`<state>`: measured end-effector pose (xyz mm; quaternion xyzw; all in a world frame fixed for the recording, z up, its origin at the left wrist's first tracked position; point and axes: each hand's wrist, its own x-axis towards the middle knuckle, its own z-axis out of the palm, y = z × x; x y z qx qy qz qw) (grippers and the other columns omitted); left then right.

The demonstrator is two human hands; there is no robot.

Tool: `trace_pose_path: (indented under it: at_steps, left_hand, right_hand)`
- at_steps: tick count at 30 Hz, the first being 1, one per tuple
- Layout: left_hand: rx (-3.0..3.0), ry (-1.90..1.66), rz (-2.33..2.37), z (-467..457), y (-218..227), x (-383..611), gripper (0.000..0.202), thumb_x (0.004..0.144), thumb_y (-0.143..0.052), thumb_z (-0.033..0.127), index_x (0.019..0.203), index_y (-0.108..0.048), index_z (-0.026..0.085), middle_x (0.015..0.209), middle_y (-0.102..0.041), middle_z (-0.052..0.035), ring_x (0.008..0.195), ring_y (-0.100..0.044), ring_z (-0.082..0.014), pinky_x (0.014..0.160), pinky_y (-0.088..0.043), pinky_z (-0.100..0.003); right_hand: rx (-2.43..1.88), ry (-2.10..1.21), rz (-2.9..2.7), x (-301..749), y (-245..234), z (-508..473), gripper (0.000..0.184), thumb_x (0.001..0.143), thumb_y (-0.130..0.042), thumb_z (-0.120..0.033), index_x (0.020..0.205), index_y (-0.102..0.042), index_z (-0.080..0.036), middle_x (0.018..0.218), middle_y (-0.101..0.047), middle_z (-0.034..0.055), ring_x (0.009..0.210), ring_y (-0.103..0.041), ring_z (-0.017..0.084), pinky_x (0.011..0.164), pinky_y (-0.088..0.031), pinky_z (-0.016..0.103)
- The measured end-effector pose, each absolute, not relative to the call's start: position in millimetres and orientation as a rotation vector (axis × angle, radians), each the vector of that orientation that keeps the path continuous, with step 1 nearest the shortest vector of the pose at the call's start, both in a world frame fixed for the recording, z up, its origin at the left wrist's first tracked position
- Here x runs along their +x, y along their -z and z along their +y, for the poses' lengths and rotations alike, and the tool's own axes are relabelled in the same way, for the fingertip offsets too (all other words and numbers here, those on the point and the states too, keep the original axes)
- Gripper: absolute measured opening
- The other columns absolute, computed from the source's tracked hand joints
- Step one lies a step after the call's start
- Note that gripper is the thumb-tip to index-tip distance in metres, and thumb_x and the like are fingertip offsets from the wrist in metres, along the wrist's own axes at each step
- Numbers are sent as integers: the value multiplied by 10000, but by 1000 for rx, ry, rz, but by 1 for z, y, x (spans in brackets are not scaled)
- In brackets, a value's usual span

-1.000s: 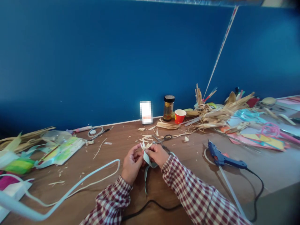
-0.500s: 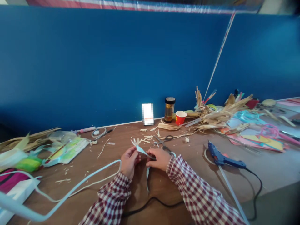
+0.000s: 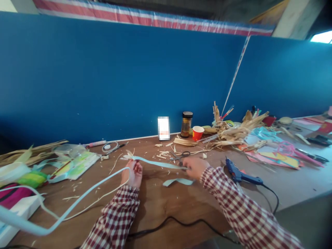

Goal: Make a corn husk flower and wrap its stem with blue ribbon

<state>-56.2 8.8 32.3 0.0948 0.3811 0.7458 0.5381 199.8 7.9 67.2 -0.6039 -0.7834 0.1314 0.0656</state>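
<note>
My left hand [image 3: 133, 174] is closed around the base of a small bunch of pale, petal-like husk pieces [image 3: 127, 155]. From that bunch a light blue ribbon-like strip [image 3: 155, 163] stretches across to my right hand [image 3: 195, 167], whose fingers pinch its far end. The strip's loose tail [image 3: 177, 181] hangs in a curve below the right hand. Dark-handled scissors [image 3: 184, 154] lie on the table just beyond the right fingers, partly hidden by them.
A blue glue gun [image 3: 241, 174] lies to the right. Beyond the hands stand a dark-lidded jar [image 3: 186, 125] and a red paper cup [image 3: 198, 133]. Dry husks [image 3: 233, 133] are heaped at back right. A pale blue tube [image 3: 90, 197] crosses the left foreground; a black cable [image 3: 168, 221] runs nearer.
My hands have drawn apart, the right one moving right, the left one slightly left. The light blue strip now spans the longer gap. The view has tilted up a little.
</note>
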Motion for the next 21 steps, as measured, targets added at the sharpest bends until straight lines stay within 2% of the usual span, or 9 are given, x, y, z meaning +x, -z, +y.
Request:
trace_pose_path:
  at_steps: [4, 9, 11, 14, 15, 18, 21]
  left_hand:
    - [207, -1813, 958, 12, -29, -64, 135, 773, -499, 39, 720, -556, 150, 549, -523, 61, 426, -500, -1, 440, -433, -68]
    - [326, -1697, 985, 7, -21, -50, 142, 693, -575, 10, 778, -587, 123, 589, -602, 3, 448, -534, -44, 408, -444, -110]
    - [429, -1577, 1014, 3, -20, -41, 153, 680, -602, 32, 811, -595, 111, 601, -614, -7, 451, -536, -47, 408, -446, -116]
    - [531, -1477, 1065, -4, -19, -30, 220, 644, -664, 90, 853, -598, 108, 608, -617, 1, 450, -528, -42, 409, -437, -120]
    - [557, -1463, 1078, -5, -18, -27, 249, 623, -687, 109, 856, -598, 108, 604, -616, 5, 449, -524, -41, 409, -432, -121]
    - [646, -1447, 1114, -7, -15, -23, 325, 574, -732, 171, 863, -597, 109, 602, -621, 12, 455, -522, -42, 424, -428, -130]
    - [768, -1430, 1123, -8, -12, -20, 376, 574, -735, 237, 898, -597, 104, 567, -616, 19, 450, -513, -47, 434, -424, -140]
  right_hand:
    - [-1719, -421, -2318, 224, -87, 18, 227, 679, -548, -157, 893, -601, -211, 725, -636, -7, 639, -549, 123, 569, -350, 223]
    - [-1753, -183, -2231, 237, -94, 33, 199, 722, -542, -189, 909, -603, -221, 814, -655, 11, 751, -581, 160, 644, -390, 256]
    - [-1740, -189, -2320, 235, -89, 37, 327, 667, -634, -234, 991, -596, -217, 938, -647, 45, 858, -582, 203, 714, -412, 292]
    - [-1573, -323, -2508, 222, -77, 38, 649, 511, -762, -322, 1111, -559, -180, 1120, -575, 114, 1010, -533, 275, 823, -412, 357]
    - [-1511, -348, -2495, 215, -73, 36, 637, 532, -750, -350, 1114, -559, -177, 1129, -567, 119, 1010, -534, 274, 834, -411, 367]
    - [-1358, -461, -2263, 184, -63, 25, 317, 740, -578, -350, 1019, -593, -198, 995, -619, 68, 821, -597, 184, 764, -448, 331]
    - [-1219, -758, -2073, 149, -51, 14, 258, 783, -527, -338, 989, -576, -191, 943, -627, 46, 675, -595, 131, 665, -474, 290]
